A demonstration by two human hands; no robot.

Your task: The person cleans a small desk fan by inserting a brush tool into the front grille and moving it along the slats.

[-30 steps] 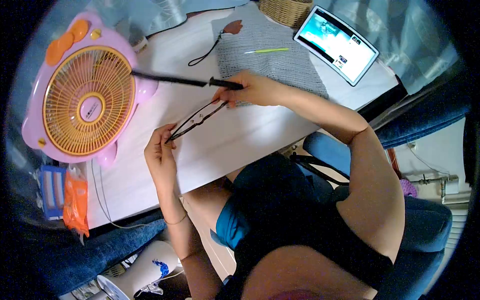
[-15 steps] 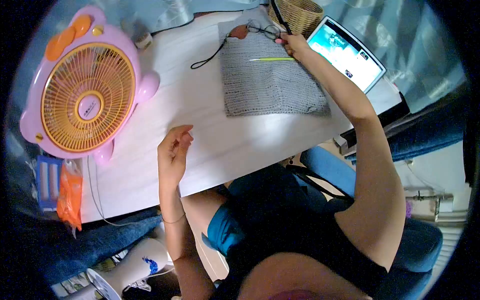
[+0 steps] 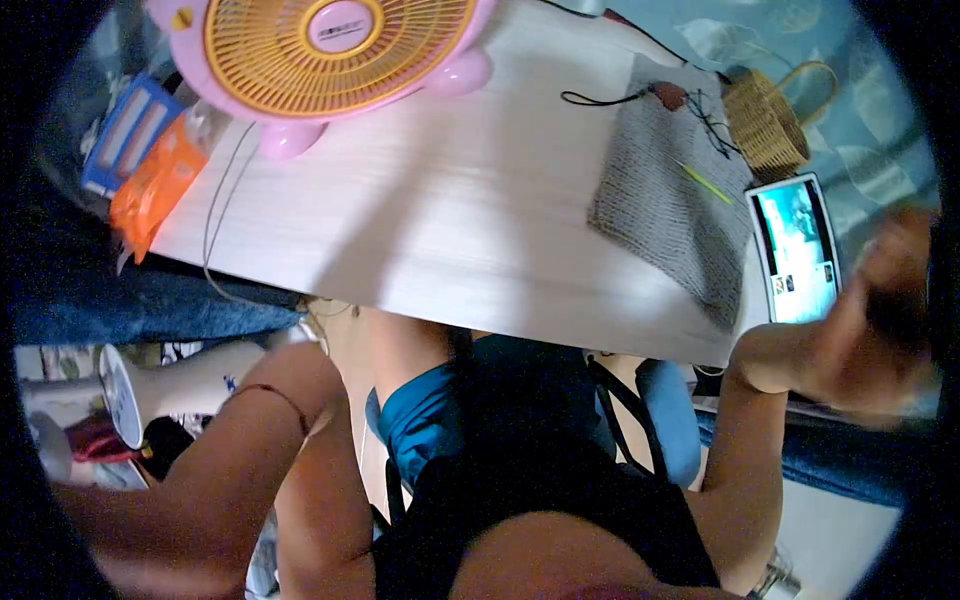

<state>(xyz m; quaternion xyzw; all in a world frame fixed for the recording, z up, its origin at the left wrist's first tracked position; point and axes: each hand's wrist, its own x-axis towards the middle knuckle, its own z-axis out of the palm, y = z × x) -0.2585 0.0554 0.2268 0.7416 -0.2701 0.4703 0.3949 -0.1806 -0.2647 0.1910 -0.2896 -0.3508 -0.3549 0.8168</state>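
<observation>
My right hand (image 3: 875,320) is raised at the right edge, close to the camera and beside the tablet (image 3: 797,250). It is smeared by motion, so its fingers do not show clearly. At the lower left my left forearm (image 3: 170,510), with a thin bracelet (image 3: 272,392) on it, bends up toward the camera; the hand lies beyond the view. A grey knitted piece (image 3: 655,190) is spread on the table (image 3: 470,220). On it lie a yellow-green crochet hook (image 3: 707,183), a pair of glasses (image 3: 712,125) and a reddish-brown piece (image 3: 668,96) with a black cord loop (image 3: 600,100).
A pink and orange fan (image 3: 340,40) stands at the back left, its cable (image 3: 210,220) trailing over the table edge. An orange plastic bag (image 3: 160,190) and a blue box (image 3: 125,130) are on the left. A wicker basket (image 3: 765,125) stands behind the tablet.
My right hand has left the glasses and swung right, up toward the camera. My left hand has moved from above the table, down and left out of view. The camera has turned.
</observation>
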